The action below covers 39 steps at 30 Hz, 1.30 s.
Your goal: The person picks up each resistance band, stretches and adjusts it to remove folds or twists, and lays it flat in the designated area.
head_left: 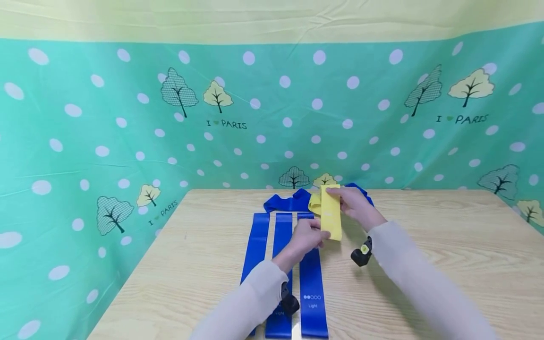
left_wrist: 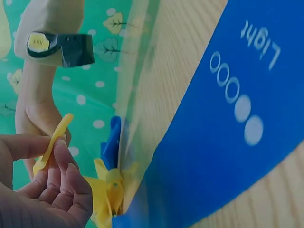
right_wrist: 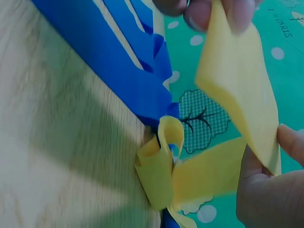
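Observation:
Above the far part of the table, a yellow resistance band (head_left: pixel 330 217) is held upright between both hands. My left hand (head_left: pixel 305 236) pinches its lower end between thumb and fingers, and the left wrist view shows the band edge-on there. At the top end, my right hand (head_left: pixel 357 204) pinches the band with thumb and fingers. In the right wrist view the band (right_wrist: pixel 237 80) stretches between the two hands. Just behind it lies a crumpled heap of yellow bands (right_wrist: pixel 156 180).
Three flat blue resistance bands (head_left: pixel 313 283) lie side by side below the left arm; "Light" is printed near their front ends. More blue bands (head_left: pixel 289 204) lie folded at the table's back edge. A green dotted cloth (head_left: pixel 238 165) hangs behind the wooden table (head_left: pixel 425 245).

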{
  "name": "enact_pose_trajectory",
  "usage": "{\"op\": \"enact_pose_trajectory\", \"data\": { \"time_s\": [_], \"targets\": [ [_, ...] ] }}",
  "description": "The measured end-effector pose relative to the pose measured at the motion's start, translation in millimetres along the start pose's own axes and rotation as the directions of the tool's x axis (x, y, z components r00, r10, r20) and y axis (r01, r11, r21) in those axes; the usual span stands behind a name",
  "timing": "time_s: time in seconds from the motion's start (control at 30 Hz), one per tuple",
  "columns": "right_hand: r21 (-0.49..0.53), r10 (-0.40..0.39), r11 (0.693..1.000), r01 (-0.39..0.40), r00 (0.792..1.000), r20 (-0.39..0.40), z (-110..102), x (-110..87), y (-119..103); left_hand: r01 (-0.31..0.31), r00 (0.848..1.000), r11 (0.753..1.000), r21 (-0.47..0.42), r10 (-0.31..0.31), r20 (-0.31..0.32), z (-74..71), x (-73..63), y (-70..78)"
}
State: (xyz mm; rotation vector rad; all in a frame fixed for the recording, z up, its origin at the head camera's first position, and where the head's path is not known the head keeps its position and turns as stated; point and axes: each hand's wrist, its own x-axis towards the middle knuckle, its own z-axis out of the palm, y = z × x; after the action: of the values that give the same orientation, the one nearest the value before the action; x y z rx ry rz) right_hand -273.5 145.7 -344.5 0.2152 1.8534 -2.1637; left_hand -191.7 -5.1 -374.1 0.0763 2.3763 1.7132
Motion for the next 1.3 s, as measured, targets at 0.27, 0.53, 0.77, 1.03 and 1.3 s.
{"op": "enact_pose_trajectory", "data": {
  "time_s": [0.27, 0.53, 0.77, 1.03, 1.3],
  "targets": [
    [0.017, -0.003, 1.0, 0.003, 1.0, -0.02, -11.0, -0.9, -7.7, -0.006, 0.999, 1.0, 0.03, 0.005, 0.053, 9.2, -15.9, 0.3],
    [-0.01, -0.025, 1.0, 0.025, 0.999, -0.043, -20.3, -4.3, -14.2, 0.01, 0.996, 0.997, 0.072, -0.017, 0.093, 17.4, -38.0, 2.6],
    [-0.04, -0.042, 0.998, 0.04, 0.998, -0.056, -28.1, -6.8, -14.0, 0.02, 0.986, 0.999, 0.04, -0.026, 0.163, 23.9, -60.8, -0.1],
    [-0.081, -0.039, 0.996, 0.035, 0.998, -0.05, -37.1, -8.0, -7.3, 0.071, 0.971, 0.995, 0.072, -0.086, 0.224, 32.7, -86.4, -4.0],
    [-0.171, -0.004, 0.985, -0.01, 0.997, -0.082, -44.2, -3.7, 5.6, 0.096, 0.958, 0.992, 0.08, -0.114, 0.263, 36.4, -105.9, -9.3]
  ]
}}
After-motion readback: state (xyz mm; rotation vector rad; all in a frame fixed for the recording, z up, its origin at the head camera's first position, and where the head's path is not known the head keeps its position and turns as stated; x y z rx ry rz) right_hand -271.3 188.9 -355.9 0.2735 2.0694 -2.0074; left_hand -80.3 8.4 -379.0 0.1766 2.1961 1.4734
